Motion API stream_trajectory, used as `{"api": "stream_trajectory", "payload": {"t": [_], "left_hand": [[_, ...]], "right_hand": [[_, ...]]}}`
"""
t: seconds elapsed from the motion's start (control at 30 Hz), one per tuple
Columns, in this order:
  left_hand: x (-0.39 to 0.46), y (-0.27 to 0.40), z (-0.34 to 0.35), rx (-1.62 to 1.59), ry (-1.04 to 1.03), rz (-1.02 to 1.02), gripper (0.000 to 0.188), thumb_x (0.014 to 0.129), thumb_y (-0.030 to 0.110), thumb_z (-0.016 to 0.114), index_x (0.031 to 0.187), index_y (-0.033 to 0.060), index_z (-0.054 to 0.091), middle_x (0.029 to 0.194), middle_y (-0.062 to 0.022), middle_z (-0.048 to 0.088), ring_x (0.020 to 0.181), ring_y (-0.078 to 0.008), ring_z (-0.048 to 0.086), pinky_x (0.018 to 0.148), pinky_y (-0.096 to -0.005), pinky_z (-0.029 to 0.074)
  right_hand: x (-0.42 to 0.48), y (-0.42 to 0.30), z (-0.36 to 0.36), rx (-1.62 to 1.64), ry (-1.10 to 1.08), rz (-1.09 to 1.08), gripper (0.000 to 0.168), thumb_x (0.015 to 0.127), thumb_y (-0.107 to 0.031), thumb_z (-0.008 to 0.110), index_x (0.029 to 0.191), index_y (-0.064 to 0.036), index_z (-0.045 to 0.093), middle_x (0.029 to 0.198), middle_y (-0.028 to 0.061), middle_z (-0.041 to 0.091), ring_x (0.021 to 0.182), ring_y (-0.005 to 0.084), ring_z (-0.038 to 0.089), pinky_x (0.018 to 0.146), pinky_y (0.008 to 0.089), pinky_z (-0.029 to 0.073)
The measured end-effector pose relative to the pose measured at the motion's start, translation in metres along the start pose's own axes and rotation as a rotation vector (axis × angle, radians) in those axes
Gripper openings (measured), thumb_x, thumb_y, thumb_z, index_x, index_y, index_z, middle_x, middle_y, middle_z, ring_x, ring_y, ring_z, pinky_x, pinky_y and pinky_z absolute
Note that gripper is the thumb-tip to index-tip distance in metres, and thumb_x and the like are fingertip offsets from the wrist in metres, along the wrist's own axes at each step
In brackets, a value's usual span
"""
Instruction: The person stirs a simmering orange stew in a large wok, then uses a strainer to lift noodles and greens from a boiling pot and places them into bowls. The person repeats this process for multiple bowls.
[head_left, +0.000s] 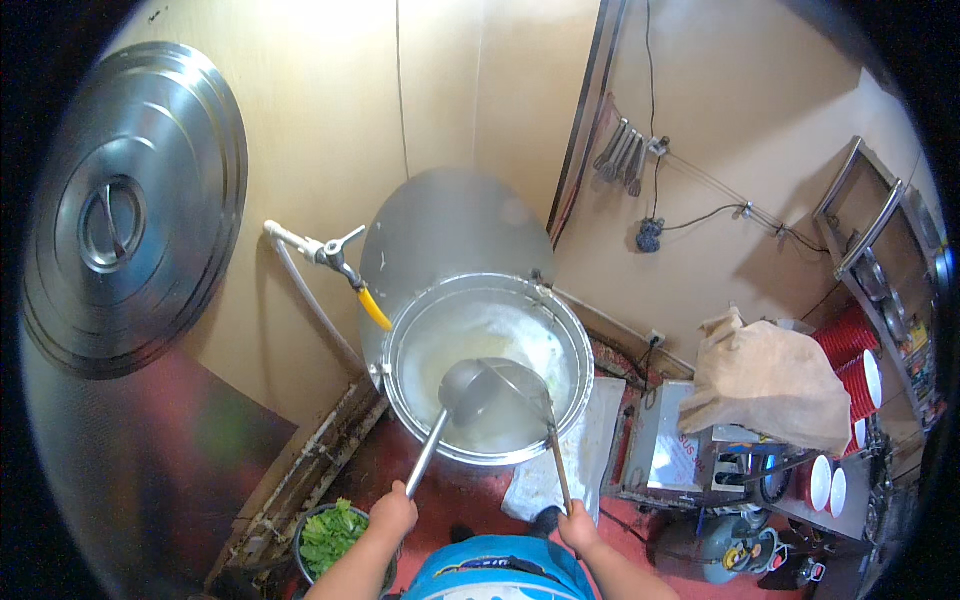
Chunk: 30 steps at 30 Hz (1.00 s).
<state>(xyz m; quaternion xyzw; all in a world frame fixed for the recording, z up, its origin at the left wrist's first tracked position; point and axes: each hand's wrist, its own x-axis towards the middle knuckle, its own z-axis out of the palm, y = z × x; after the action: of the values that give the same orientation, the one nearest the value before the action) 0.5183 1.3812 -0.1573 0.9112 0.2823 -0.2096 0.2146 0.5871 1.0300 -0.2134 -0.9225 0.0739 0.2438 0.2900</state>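
Observation:
A large round steel pot (583, 405) stands before me, with steaming, foamy, cloudy liquid (457, 337) in it. My left hand (395, 511) grips the silvery handle of a big metal ladle (463, 390), whose bowl is over the left middle of the pot. In my right hand (577, 526) is the wooden handle of a wide round strainer (517, 386). Its mesh head lies over the liquid and meets or overlaps the ladle's bowl; steam blurs whether they touch. Both handles cross above the pot's near rim.
A tap with a yellow hose end (373, 309) points at the pot's left rim. Leafy greens (334, 536) fill a container at my lower left. A big steel lid (142, 217) is at the left wall. To the right are a beige cloth (772, 375), red bowls (859, 382) and a gas cylinder (727, 551).

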Motion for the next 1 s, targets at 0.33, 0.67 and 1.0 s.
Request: {"api": "stream_trajectory", "payload": {"t": [0.33, 0.67, 1.0], "left_hand": [[0.001, -0.006, 0.000, -0.021, -0.012, 0.005, 0.026, 0.084, 0.019, 0.050, 0.100, -0.0002, 0.045, 0.084, -0.0271, 0.062, 0.082, -0.0427, 0.061, 0.074, -0.0513, 0.047], [0.002, -0.018, -0.005, -0.183, -0.131, -0.051, 0.036, 0.081, 0.026, 0.057, 0.105, 0.0004, 0.048, 0.099, -0.0284, 0.059, 0.097, -0.0423, 0.057, 0.083, -0.0480, 0.045], [-0.044, -0.016, -0.003, -0.488, -0.091, -0.064, 0.025, 0.076, 0.022, 0.058, 0.089, -0.0004, 0.055, 0.069, -0.0182, 0.061, 0.061, -0.0272, 0.063, 0.059, -0.0404, 0.050]], "right_hand": [[0.000, -0.001, -0.006, -0.087, 0.057, -0.056, 0.034, 0.082, -0.024, 0.059, 0.110, -0.005, 0.051, 0.094, 0.0244, 0.062, 0.089, 0.0388, 0.061, 0.076, 0.0449, 0.048], [0.014, 0.020, -0.009, -0.152, 0.066, -0.149, 0.030, 0.082, -0.028, 0.059, 0.099, -0.004, 0.061, 0.076, 0.0161, 0.064, 0.069, 0.0262, 0.065, 0.065, 0.0401, 0.051], [0.062, -0.114, -0.120, -0.189, 0.184, -0.275, 0.032, 0.084, -0.019, 0.047, 0.111, -0.001, 0.045, 0.093, 0.0294, 0.060, 0.089, 0.0441, 0.058, 0.078, 0.0511, 0.045]]}}
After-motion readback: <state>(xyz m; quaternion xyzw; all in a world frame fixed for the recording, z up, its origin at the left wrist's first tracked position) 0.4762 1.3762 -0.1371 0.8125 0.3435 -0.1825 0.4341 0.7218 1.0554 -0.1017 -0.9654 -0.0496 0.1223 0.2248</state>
